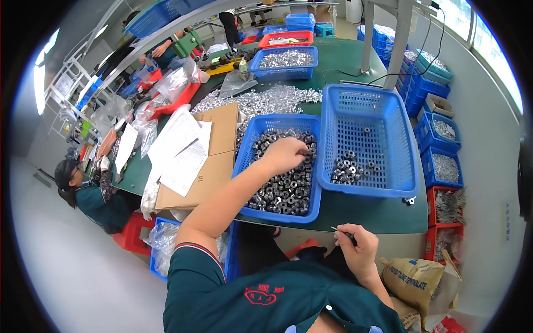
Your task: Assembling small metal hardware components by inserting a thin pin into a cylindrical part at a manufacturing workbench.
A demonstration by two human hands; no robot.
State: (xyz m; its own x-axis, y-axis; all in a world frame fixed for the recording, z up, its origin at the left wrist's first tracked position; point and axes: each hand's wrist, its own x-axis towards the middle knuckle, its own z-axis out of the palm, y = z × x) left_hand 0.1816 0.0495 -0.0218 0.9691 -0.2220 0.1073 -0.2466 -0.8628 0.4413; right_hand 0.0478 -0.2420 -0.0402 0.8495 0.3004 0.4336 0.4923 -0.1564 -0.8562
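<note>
My left hand [285, 156] reaches over a blue plastic basket [239, 173] full of small dark metal ring-shaped parts [280, 193]. Its fingers are curled at the far right of the heap; what they pinch, if anything, is hidden. Near the table's front edge, my right hand [358, 248] is closed around a thin pin-like tool [334, 228], with its light tip sticking out to the left and a dark part showing between the fingers. A second blue basket [363, 188] stands just right of the first, with a smaller pile of the same rings [345, 169] inside.
Cardboard [222, 133] and paper sheets [180, 150] lie left of the baskets. Behind them spread shiny metal pieces [272, 99] on the green table [366, 213]. Stacked blue crates [444, 166] line the right wall. A co-worker [91, 194] sits at the left.
</note>
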